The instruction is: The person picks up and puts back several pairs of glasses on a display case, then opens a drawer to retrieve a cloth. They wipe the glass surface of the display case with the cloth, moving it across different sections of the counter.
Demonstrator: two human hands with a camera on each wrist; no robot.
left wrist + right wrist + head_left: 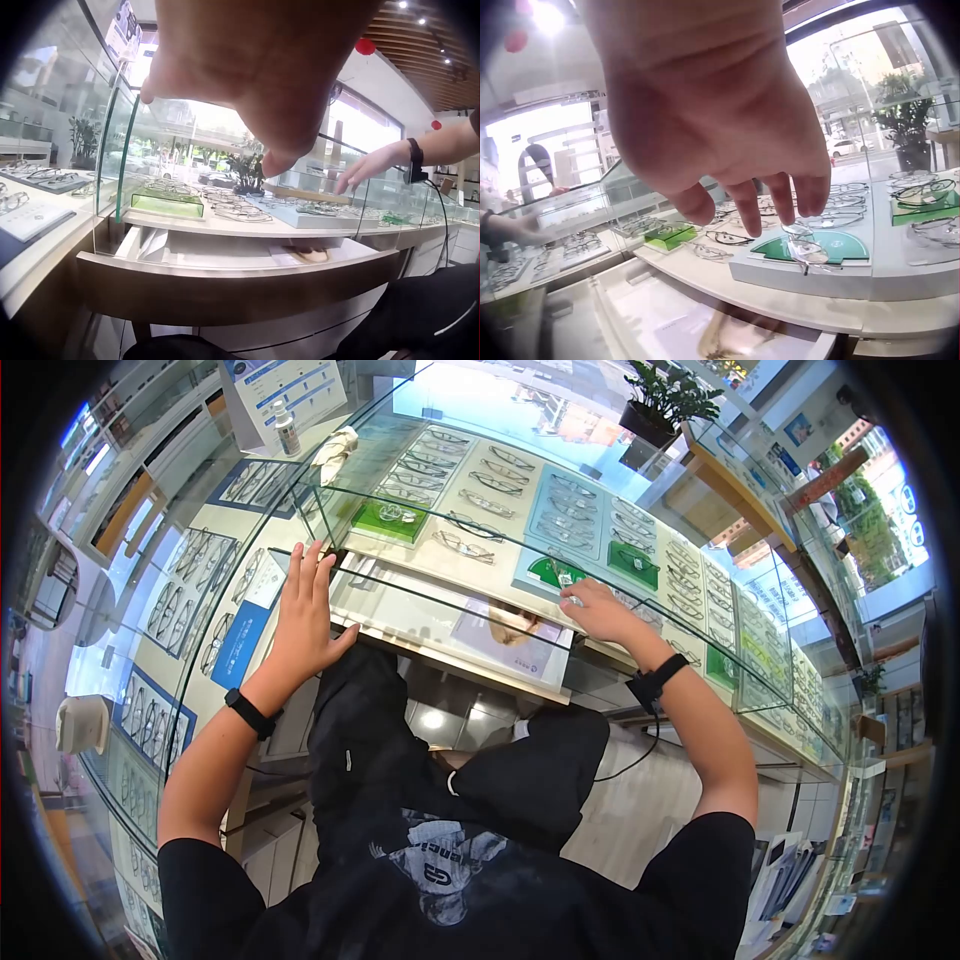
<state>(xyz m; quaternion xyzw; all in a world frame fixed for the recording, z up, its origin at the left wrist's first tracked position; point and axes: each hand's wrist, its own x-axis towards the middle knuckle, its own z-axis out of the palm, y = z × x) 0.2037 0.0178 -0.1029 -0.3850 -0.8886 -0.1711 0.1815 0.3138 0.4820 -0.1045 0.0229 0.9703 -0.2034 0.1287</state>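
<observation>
A drawer [440, 622] is pulled out below a glass-topped display counter, with a printed picture [739, 330] of a face lying inside. My left hand [307, 610], fingers straight and spread, is at the glass panel [129, 161] over the drawer's left end. Toward the counter's front, my right hand [604, 612] hangs palm down with loosely bent fingers. Its fingertips [785, 214] are right at a pair of clear-framed eyeglasses [804, 249] on a green fan-shaped display card [844, 246]. That card sits on a pale blue raised tray [810, 283].
Rows of eyeglasses [466, 545] fill the counter, with green blocks [388, 520] among them. More frames lie on trays [190, 592] at the left, beside a blue card [246, 644]. A potted plant [668, 405] stands beyond the glass. A cable [640, 750] hangs from the right wristband.
</observation>
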